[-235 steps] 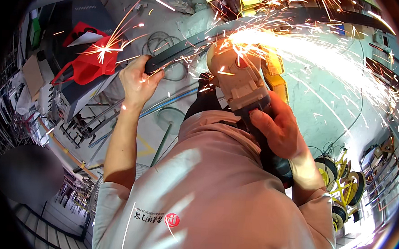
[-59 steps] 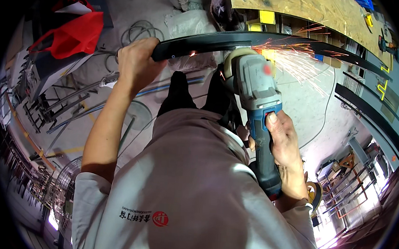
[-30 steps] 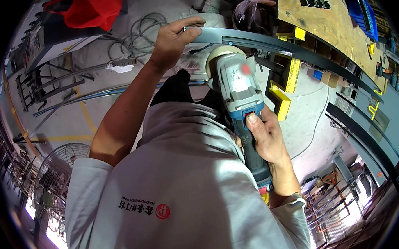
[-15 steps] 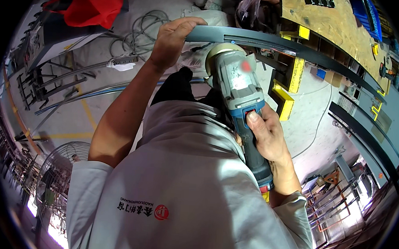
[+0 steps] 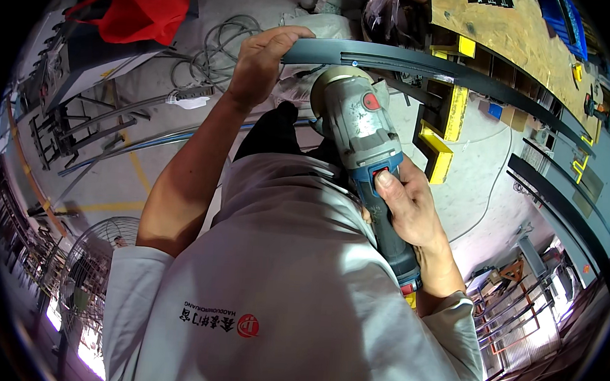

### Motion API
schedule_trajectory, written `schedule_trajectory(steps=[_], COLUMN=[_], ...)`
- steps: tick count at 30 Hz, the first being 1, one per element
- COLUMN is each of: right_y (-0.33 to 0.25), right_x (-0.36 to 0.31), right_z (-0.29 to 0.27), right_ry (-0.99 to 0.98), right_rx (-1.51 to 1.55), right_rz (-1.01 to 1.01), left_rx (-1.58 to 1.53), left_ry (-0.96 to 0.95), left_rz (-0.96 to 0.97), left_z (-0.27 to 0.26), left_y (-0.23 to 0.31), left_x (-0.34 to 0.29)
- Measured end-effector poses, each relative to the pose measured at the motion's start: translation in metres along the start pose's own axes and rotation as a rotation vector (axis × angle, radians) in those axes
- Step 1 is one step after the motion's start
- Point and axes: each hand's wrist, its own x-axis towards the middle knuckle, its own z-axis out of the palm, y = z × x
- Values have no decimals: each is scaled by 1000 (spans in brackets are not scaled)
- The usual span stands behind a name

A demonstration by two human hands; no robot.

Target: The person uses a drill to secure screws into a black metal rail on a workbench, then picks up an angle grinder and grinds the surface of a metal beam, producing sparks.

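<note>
My left hand (image 5: 262, 63) is closed around the left end of a long dark metal profile (image 5: 388, 59), which runs off to the right and has a slot along its side. In my right hand (image 5: 409, 208) is a cordless angle grinder (image 5: 365, 128), grey at the head and blue and black at the handle. My thumb rests at its red switch. The grinder's round disc or guard (image 5: 326, 88) is just below the profile; whether it touches the metal I cannot tell.
Yellow-edged supports (image 5: 455, 112) stand beneath the profile, beside a wooden-topped bench (image 5: 496, 35). A red bag (image 5: 140, 13) lies on a dark cabinet at the left. Coiled cable (image 5: 223, 45) is on the floor, a wire fan (image 5: 98, 262) at lower left. More dark profiles (image 5: 559, 211) lie at the right.
The grinder's head has tilted slightly, so its red round mark shows more clearly. Both hands keep their grips, and the profile has barely shifted.
</note>
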Motion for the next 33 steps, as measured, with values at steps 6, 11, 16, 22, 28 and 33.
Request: schedule_trajectory(steps=[6, 11, 16, 22, 28, 33], right_y=[8, 3, 0, 3, 6, 5], right_x=[2, 0, 0, 1, 1, 1], right_z=[-4, -5, -5, -7, -4, -6], right_ry=[20, 1, 6, 1, 51, 64], right_rx=[-52, 3, -10, 2, -38, -62], right_rz=[-74, 3, -11, -30, -63, -75], left_rx=[6, 9, 26, 95, 171, -40], left_ry=[-1, -1, 52, 32, 12, 39], left_rz=[1, 10, 16, 63, 161, 23], left_z=[1, 1, 4, 5, 4, 5], left_y=[3, 3, 5, 10, 11, 5], left_x=[0, 0, 0, 0, -1, -1])
